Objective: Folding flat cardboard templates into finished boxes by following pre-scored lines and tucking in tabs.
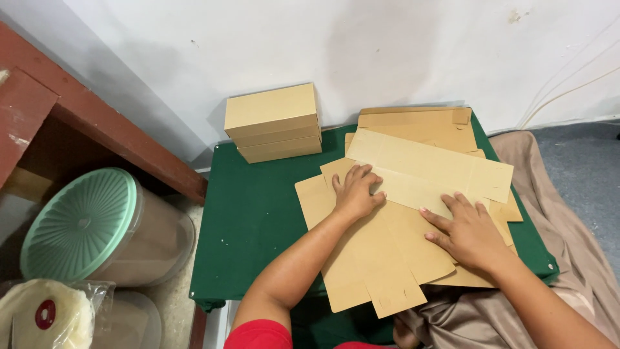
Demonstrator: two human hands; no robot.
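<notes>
Left hand (356, 192) flat, fingers spread, pressing a flat cardboard box blank (381, 258) at frame centre, right hand (468, 234) flat on its folded flap, green tabletop (252, 220), two stacked closed boxes (274, 123) upper centre, lidded tub (97, 226) lower left.

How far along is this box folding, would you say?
Done, it seems: two closed brown boxes stacked at the back of the green table. In hand: a flat cardboard blank, pressed down by the left hand and right hand, one panel folded over. Left: a pile of flat blanks behind it, so most of the work probably remains.
</notes>
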